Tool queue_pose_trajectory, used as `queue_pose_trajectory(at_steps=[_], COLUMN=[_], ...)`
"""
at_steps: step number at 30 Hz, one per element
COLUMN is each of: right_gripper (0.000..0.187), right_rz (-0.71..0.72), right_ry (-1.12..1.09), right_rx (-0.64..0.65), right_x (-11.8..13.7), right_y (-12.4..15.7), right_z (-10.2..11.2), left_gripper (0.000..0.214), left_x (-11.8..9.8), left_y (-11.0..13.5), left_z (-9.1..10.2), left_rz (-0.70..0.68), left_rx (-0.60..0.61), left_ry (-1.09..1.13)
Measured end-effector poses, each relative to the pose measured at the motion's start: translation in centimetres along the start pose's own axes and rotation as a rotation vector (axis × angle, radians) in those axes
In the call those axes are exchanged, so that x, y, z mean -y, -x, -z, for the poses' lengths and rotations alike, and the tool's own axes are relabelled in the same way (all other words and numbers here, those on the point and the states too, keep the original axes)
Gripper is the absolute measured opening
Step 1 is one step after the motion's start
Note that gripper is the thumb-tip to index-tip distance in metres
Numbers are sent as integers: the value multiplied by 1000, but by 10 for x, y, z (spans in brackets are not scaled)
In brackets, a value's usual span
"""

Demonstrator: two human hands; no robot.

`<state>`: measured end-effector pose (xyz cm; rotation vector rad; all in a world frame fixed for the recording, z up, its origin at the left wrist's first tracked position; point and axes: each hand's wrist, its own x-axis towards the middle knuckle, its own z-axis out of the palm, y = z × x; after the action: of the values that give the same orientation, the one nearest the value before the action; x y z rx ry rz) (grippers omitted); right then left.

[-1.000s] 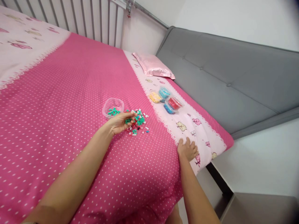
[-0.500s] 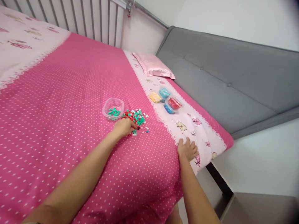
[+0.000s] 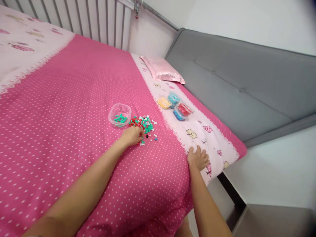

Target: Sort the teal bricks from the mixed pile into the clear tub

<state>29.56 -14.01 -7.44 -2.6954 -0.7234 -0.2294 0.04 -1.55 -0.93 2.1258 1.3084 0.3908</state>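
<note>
My left hand (image 3: 133, 135) is at the near edge of a pile of small mixed pieces (image 3: 147, 125), mostly green, red and white. Its fingers are curled together, and whatever is between them is hidden. A clear plastic tub (image 3: 111, 114) with green pieces (image 3: 120, 118) in it stands just left of the pile. A black piece (image 3: 147, 136), a blue piece (image 3: 155, 139) and a few white ones lie loose near the fingertips. My right hand (image 3: 198, 159) rests on the white printed band of the bedspread, fingers spread, holding nothing.
Beyond the pile stand clear containers of yellow pieces (image 3: 164, 102), light blue pieces (image 3: 174, 97), red pieces (image 3: 184, 109) and blue pieces (image 3: 178, 114), grouped together. A pink pillow (image 3: 163, 69) lies by the grey headboard (image 3: 237, 75). The bed's edge drops away beyond my right hand.
My left hand has shifted slightly and its fingers have drawn in, uncovering the black piece. My right hand, the tub and the containers have stayed in place.
</note>
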Motion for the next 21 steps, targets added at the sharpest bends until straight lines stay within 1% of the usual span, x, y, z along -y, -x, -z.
queue_pose_trajectory(at_steps=[4,7,9,11,14,17,21], right_gripper=[56,56,56,55,55,55,56], right_rz=[-1,3,8,10,14,11,3], right_ry=[3,5,10,14,15,11,4], right_rx=[1,-1,-7,-18,-24,-28,-19], right_x=[0,-1,-1,-1,-1,-1,0], right_y=[0,-1,-1,-1,-1,0,0], right_z=[0,-1,-1,-1,-2,-2,-1], left_gripper=[6,6,13,21,23,18,10], left_x=[-1,-3,-5,-6,-7,-7,-9], left_y=[-2,-2,-1,2,5,5,4], left_z=[5,7,8,10,15,21,28], left_rz=[6,8,12,18,29,42,59], left_rx=[-40,-45,-6,58,154,212,228], left_ry=[200,421,594,767,984,1120,1186])
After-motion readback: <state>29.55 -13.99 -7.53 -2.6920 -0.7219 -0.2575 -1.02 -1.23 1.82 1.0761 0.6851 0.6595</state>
